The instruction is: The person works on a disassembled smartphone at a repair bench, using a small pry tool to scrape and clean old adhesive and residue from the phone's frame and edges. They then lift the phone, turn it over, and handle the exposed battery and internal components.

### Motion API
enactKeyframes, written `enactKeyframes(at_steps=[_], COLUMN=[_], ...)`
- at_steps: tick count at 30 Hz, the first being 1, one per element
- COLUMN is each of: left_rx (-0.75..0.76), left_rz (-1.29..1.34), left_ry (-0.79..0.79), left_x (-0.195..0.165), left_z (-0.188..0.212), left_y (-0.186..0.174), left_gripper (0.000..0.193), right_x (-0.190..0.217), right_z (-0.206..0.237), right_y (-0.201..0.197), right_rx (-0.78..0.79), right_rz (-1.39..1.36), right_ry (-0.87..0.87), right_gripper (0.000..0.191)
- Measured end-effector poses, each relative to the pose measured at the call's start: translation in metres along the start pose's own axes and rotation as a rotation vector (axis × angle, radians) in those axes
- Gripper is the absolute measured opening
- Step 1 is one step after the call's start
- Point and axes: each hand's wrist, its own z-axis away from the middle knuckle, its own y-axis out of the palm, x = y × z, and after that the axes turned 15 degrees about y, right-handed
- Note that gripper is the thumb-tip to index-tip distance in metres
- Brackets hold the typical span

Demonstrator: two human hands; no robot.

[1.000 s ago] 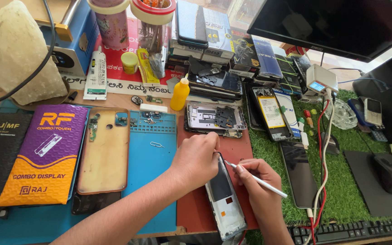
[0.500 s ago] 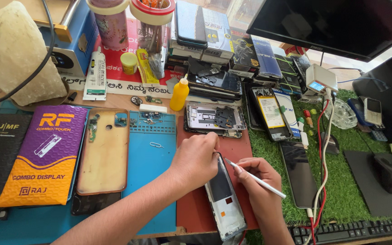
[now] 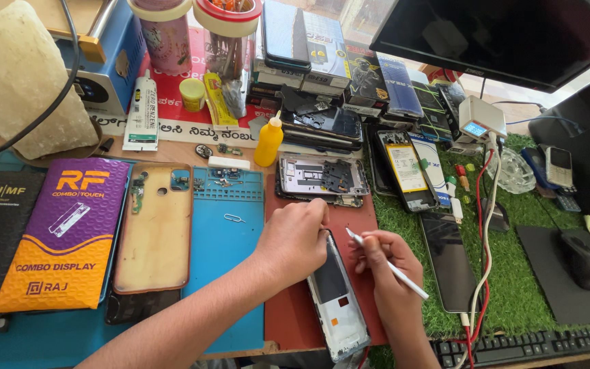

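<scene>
- Left hand (image 3: pixel 293 239): fingers curled and pressed together on the top end of the opened phone frame (image 3: pixel 338 295), holding it down on the red mat (image 3: pixel 288 314).
- Right hand (image 3: pixel 384 263): fingers pinched round a white thin tool (image 3: pixel 392 268), held like a pen; its tip sits just beside the left fingers, at the frame's upper edge.
- Phone frame runs from under the left fingers down toward the near desk edge, tilted, inside facing up.
- Beyond the left fingers: a second stripped phone body (image 3: pixel 322 179) on the same mat, yellow squeeze bottle (image 3: pixel 268 141) just past it.
- Left of the left fingers: blue work mat (image 3: pixel 223 239) with a SIM pin (image 3: pixel 233 218), then a tan phone back cover (image 3: pixel 156 236).
- Right of the right fingers: dark screen panel (image 3: pixel 448 263) on green turf (image 3: pixel 513 287), red and white cables (image 3: pixel 484 253) across it.
</scene>
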Motion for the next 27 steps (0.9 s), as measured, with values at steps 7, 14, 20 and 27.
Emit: enactKeyframes(at_steps=[7, 14, 20, 27], left_rx=[0.01, 0.023, 0.001, 0.019], left_rz=[0.002, 0.003, 0.022, -0.014], left_ry=[0.006, 0.002, 0.003, -0.01], left_x=[-0.002, -0.005, -0.005, -0.005], left_z=[0.0, 0.001, 0.001, 0.0], left_y=[-0.001, 0.001, 0.0, -0.004], left_gripper=[0.013, 0.014, 0.014, 0.015], right_x=[0.022, 0.036, 0.032, 0.038], right_z=[0.004, 0.002, -0.002, -0.014], right_y=[0.019, 0.025, 0.026, 0.016], right_rx=[-0.07, -0.05, -0.011, -0.027], right_rz=[0.431, 0.661, 0.773, 0.694], right_ry=[-0.202, -0.383, -0.48, -0.2], right_gripper=[0.012, 0.01, 0.014, 0.012])
